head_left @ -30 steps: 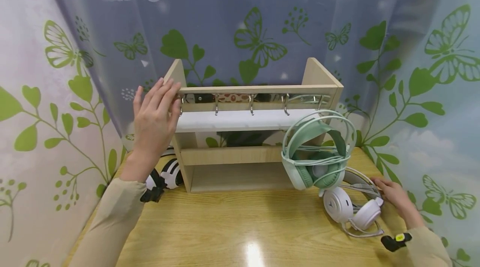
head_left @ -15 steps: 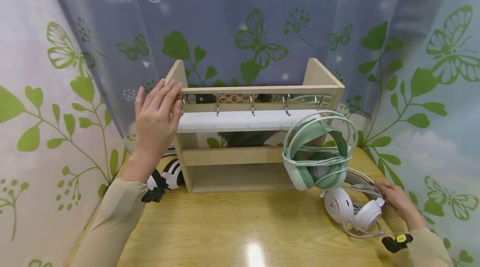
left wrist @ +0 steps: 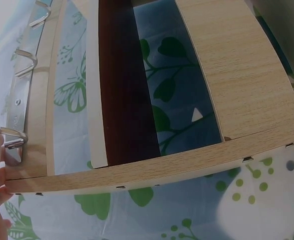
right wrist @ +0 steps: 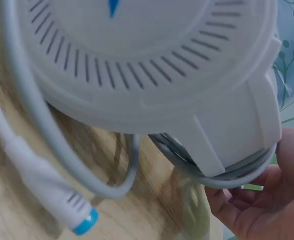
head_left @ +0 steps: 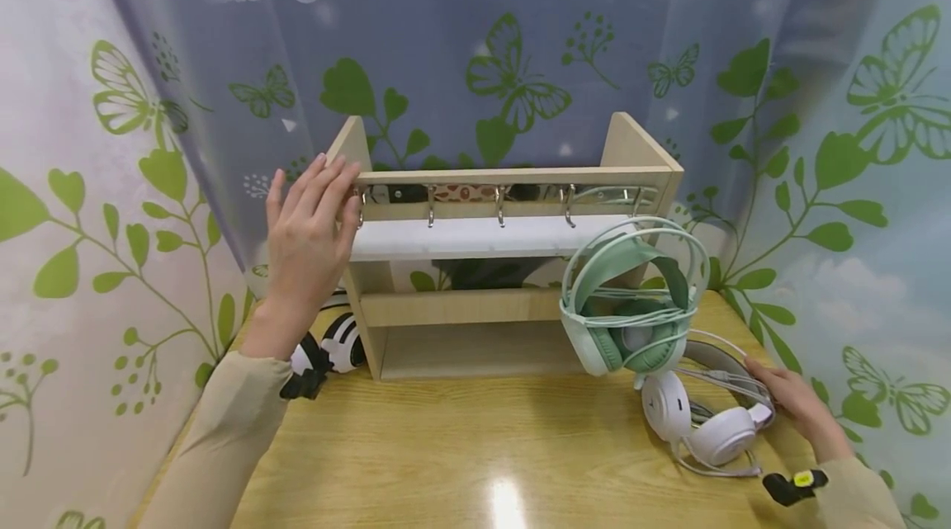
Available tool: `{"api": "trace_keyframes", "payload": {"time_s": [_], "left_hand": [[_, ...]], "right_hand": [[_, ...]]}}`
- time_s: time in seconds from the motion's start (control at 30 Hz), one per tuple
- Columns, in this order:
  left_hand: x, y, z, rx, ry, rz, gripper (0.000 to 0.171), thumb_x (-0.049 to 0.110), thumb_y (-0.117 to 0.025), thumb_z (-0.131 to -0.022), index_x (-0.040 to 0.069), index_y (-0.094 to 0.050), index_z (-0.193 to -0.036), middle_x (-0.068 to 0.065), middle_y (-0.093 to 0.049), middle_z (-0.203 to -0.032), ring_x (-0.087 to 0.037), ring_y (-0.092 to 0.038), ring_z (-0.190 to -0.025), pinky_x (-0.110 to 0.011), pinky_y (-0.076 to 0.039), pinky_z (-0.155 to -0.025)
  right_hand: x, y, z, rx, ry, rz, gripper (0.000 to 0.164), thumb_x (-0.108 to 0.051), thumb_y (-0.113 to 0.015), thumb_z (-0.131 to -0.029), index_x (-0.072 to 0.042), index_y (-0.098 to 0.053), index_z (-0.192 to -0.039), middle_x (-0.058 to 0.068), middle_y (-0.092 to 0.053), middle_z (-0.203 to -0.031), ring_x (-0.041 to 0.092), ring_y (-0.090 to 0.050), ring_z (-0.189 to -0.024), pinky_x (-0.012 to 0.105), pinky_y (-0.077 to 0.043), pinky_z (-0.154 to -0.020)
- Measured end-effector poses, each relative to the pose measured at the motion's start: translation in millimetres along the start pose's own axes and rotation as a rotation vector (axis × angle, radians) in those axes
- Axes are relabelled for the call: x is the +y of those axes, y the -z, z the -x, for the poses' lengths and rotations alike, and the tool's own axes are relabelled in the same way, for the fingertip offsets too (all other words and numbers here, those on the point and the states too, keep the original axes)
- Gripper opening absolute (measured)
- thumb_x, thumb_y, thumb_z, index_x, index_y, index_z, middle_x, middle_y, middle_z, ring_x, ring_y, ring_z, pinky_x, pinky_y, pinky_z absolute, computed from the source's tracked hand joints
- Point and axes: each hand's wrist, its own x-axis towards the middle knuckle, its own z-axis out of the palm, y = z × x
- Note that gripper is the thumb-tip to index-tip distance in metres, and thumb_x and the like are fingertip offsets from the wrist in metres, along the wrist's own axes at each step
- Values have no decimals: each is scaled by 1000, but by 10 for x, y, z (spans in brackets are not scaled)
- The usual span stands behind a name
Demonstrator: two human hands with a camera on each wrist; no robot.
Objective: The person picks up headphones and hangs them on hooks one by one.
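My left hand (head_left: 308,240) rests on the top left corner of a light wooden rack (head_left: 468,309), its fingers laid straight over the edge. Part of that hand shows beside the end hook in the left wrist view. At the right, my right hand (head_left: 798,405) grips the headband of a white headset (head_left: 721,436) lying on the table. Up close in the right wrist view are its ear cup (right wrist: 136,100), looped grey cable and blue-tipped microphone (right wrist: 51,185). Mint-green headphones (head_left: 602,347), wound with their cable, hang from the rack's rightmost hook.
Several metal hooks (head_left: 500,211) line the rack's upper rail over a white shelf (head_left: 461,238). Black-and-white headphones (head_left: 343,343) lie left of the rack, partly behind my left arm. The wooden table (head_left: 416,446) meets patterned cloth walls on three sides.
My right hand has shifted slightly right with the white headset's headband, and its ear cups have turned a little. My left hand stays on the rack.
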Motion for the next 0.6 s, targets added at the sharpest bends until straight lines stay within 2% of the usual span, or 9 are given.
{"api": "trace_keyframes", "payload": {"time_s": [0.07, 0.2, 0.23, 0.33, 0.4, 0.47, 0.6], "left_hand": [[1, -1, 0, 4, 0, 2, 35, 20, -55, -105, 7, -64, -136, -13, -63, -138, -30, -51, -138, -53, -16, -123], [0, 3, -6, 5, -1, 1, 35, 20, -54, -105, 7, -64, -136, -13, -63, -138, -30, -51, -138, -52, -16, -124], [-1, 2, -6, 4, -2, 0, 35, 20, -54, -105, 7, -64, -136, -13, -63, -138, -30, -50, -138, -52, -16, -124], [-2, 3, -7, 7, -2, 2, 35, 20, -55, -105, 7, -64, -136, -13, -63, -138, -30, -51, -138, -52, -16, -124], [-5, 3, -5, 9, -4, 3, 35, 19, -55, -104, 7, -64, -136, -13, -63, -138, -30, -51, -138, -53, -17, -123], [-8, 1, -4, 13, -3, 7, 35, 19, -55, -104, 7, -64, -136, -13, -63, -138, -30, -51, -138, -53, -17, -123], [-14, -2, 1, 10, -2, 7, 35, 20, -55, -104, 7, -64, -136, -13, -63, -138, -30, -51, -138, -53, -16, -123]], "right_hand": [[-18, 12, 20, -1, -17, -35, 77, -54, -36, -106, 18, -57, -124, -2, -59, -89, 10, -55, -81, 26, -48, -69], [-54, 27, 60, 4, -21, -54, 73, -54, -36, -106, 14, -60, -119, -5, -56, -86, 6, -52, -76, 26, -48, -67], [-62, 27, 70, 3, -23, -62, 72, -54, -36, -106, 14, -59, -119, -3, -56, -87, 5, -53, -76, 26, -49, -68], [-105, 35, 100, -18, -7, -46, 80, -52, -31, -108, 21, -46, -135, 26, -60, -107, -1, -52, -81, 23, -52, -71], [-140, 42, 120, -38, 0, -43, 84, -52, -26, -108, 24, -30, -145, 42, -47, -129, 0, -54, -91, 21, -52, -75], [-174, 49, 140, -57, -2, -45, 87, -52, -23, -108, 25, -18, -148, 46, -31, -142, 1, -52, -96, 21, -52, -77], [-220, 49, 179, -50, -19, -67, 87, -52, -22, -108, 26, -18, -146, 36, -41, -126, 7, -49, -93, 25, -51, -75]]}}
